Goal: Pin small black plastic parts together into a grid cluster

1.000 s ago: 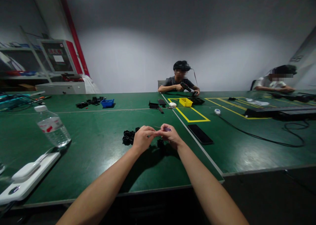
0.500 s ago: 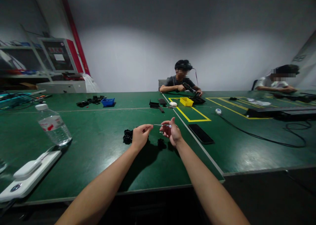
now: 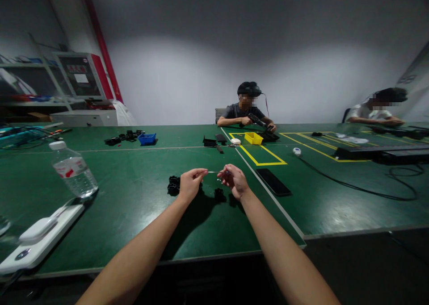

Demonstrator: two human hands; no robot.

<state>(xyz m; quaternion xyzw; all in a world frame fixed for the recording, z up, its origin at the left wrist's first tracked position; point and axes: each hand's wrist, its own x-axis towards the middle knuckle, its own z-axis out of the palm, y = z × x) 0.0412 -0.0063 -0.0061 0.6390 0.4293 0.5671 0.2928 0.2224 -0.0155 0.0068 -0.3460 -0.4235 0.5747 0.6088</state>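
My right hand [image 3: 236, 182] is closed around the handle end of what looks like a slim screwdriver [image 3: 212, 172], its thin metal shaft pointing left. At the shaft's tip, the thumb and fingers of my left hand [image 3: 190, 184] are pinched together; whatever is between them is too small to make out. Small shiny bits show by the right fingers, too small to name. Black plastic parts [image 3: 173, 185] lie on the table just left of my left hand. Another small black part [image 3: 219, 195] sits below and between both hands.
A phone [image 3: 273, 181] lies to the right. On the left are a water bottle [image 3: 75, 173] and a white power strip-like device [image 3: 40, 238]. Farther off stand a blue bin [image 3: 146, 139] and a yellow bin [image 3: 253, 138]. Two people sit across the green table [image 3: 134, 215].
My right fingers have curled in around the handle, with the thumb lowered from its raised position. My left hand has stayed pinched at the tip.
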